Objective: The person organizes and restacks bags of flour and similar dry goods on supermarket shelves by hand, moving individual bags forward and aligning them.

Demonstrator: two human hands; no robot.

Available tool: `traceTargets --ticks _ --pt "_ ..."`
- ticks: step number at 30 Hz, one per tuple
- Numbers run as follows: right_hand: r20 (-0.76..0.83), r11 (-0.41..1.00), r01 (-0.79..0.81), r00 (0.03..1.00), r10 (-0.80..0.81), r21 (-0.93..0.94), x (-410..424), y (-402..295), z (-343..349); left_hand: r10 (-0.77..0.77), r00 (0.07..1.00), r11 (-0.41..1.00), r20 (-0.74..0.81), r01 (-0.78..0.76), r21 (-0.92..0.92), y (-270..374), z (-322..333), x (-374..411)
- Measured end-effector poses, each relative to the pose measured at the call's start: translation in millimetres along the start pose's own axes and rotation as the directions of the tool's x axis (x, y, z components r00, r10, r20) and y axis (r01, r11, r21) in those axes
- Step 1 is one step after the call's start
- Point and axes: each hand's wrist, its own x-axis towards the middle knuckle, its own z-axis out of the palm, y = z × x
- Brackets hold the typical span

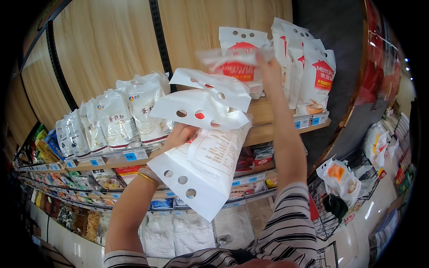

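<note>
Several white flour bags with punched handle holes (214,150) lie stacked across my left forearm, their holed top edges fanned out. My left hand (181,135) is curled against the bags from the left, partly hidden by them. Up at the shelf, my right hand (268,63) grips the top corner of a blurred white bag with a red print (231,63). Behind it stands a similar white bag (243,37). More of these upright bags (316,80) stand to the right of my right hand.
Clear-wrapped flour bags (117,120) line the wooden shelf (110,162) at the left, above lower shelves of packets. Bins of white powder (192,234) sit below. At the right, a black wire cart (323,221) holds bagged goods (340,179).
</note>
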Motion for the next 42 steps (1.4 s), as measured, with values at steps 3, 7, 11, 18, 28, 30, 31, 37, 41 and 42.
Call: traceTargets --ticks 3,7,11,18,28,30,31,37,41,42 --pt "0.099 0.973 0.200 0.972 -0.212 0.120 -68 17 -14 -0.131 0.990 0.987 0.046 0.135 -0.091 -8 9 1" --pt "0.089 0.921 0.240 0.956 -0.279 0.307 -85 25 -13 -0.132 0.990 0.991 0.043 0.133 -0.018 -6 7 7" --pt "0.150 0.928 0.314 0.926 -0.346 0.200 -84 21 -16 -0.104 0.993 0.994 0.049 0.103 0.025 0 5 4" --pt "0.178 0.810 0.587 0.798 -0.576 -0.008 -87 24 -17 -0.062 0.997 0.997 0.048 0.060 0.048 2 4 6" --pt "0.186 0.762 0.646 0.756 -0.628 -0.051 -86 25 -17 -0.042 0.998 0.997 0.044 0.038 0.070 2 5 9" --pt "0.201 0.772 0.634 0.763 -0.614 -0.049 -85 25 -19 -0.038 0.998 0.997 0.044 0.035 0.074 1 5 8" --pt "0.208 0.778 0.627 0.767 -0.606 -0.046 -85 24 -18 -0.038 0.998 0.996 0.043 0.035 0.077 1 4 7" --pt "0.085 0.973 0.211 0.975 -0.204 -0.092 -9 36 -13 -0.014 0.999 0.996 0.047 0.010 0.088 0 2 5" --pt "-0.169 0.891 0.137 0.959 -0.229 -0.433 78 66 -25 0.022 0.999 0.996 0.041 -0.025 0.090 -1 3 9" --pt "-0.196 0.869 0.083 0.960 -0.201 -0.487 98 76 -45 0.051 0.998 0.996 0.037 -0.054 0.073 -4 10 15"
